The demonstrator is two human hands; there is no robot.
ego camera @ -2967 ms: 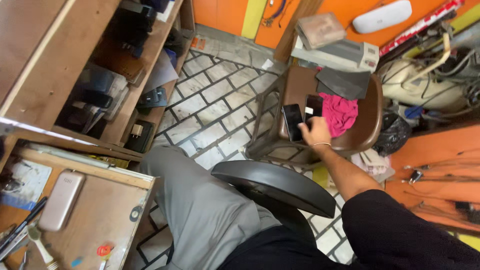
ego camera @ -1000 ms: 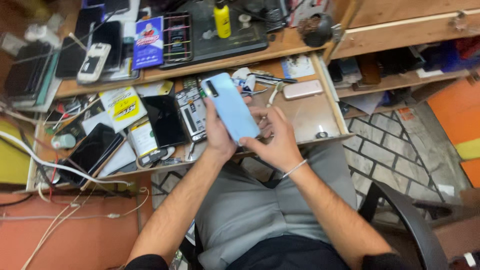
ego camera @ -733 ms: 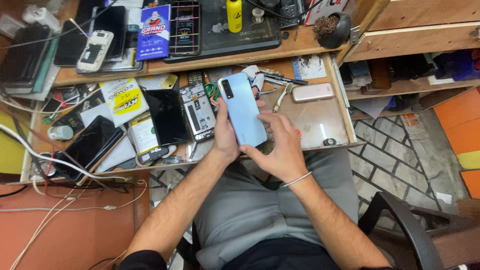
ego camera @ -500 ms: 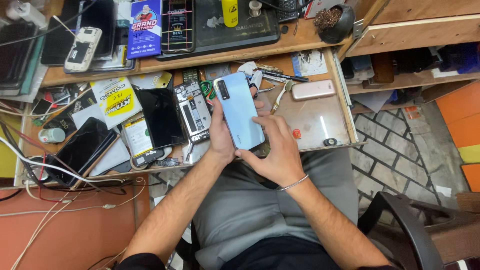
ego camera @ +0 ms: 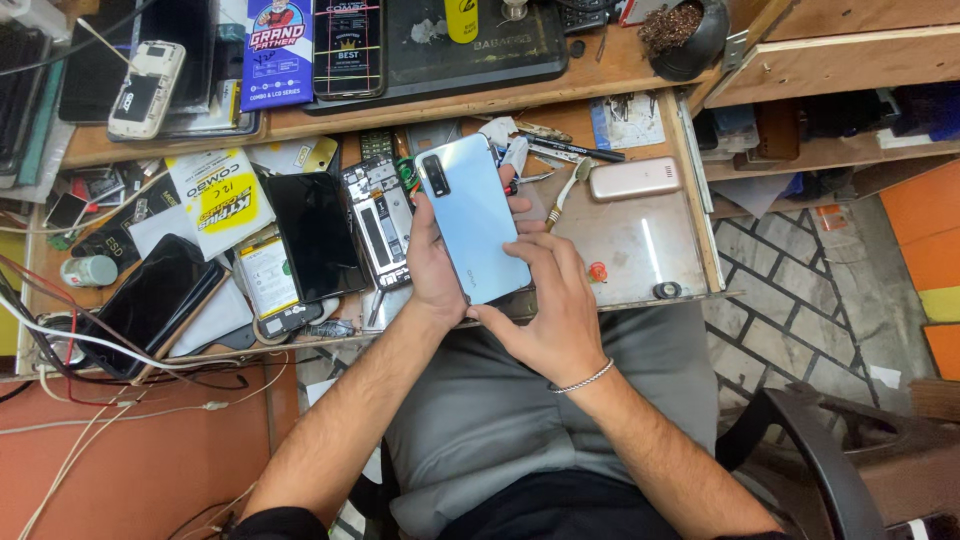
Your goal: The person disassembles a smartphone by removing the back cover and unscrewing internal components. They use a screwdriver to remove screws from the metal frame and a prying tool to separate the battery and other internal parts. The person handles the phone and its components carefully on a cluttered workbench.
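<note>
- While the person sits at the bench (ego camera: 640, 250), both hands meet over its front edge, above the lap.
- Left hand (ego camera: 435, 265): fingers closed around the left edge of a pale blue smartphone (ego camera: 472, 215), thumb side hidden behind it.
- Smartphone: held back side up, camera block at its upper left corner, tilted slightly, raised just above the bench surface.
- Right hand (ego camera: 555, 305): fingers curled onto the phone's lower right edge and pressing there; a thin bracelet sits at the wrist.
- Just left of the phone: an opened phone chassis (ego camera: 378, 220) with exposed internals, then a loose black display panel (ego camera: 315, 235).
- Further left: a dark phone (ego camera: 150, 300) lying at an angle among white cables.
- Right of the hands: a small pinkish keypad phone (ego camera: 635, 178) and a red-tipped tool (ego camera: 597, 272) on the metal sheet.
</note>
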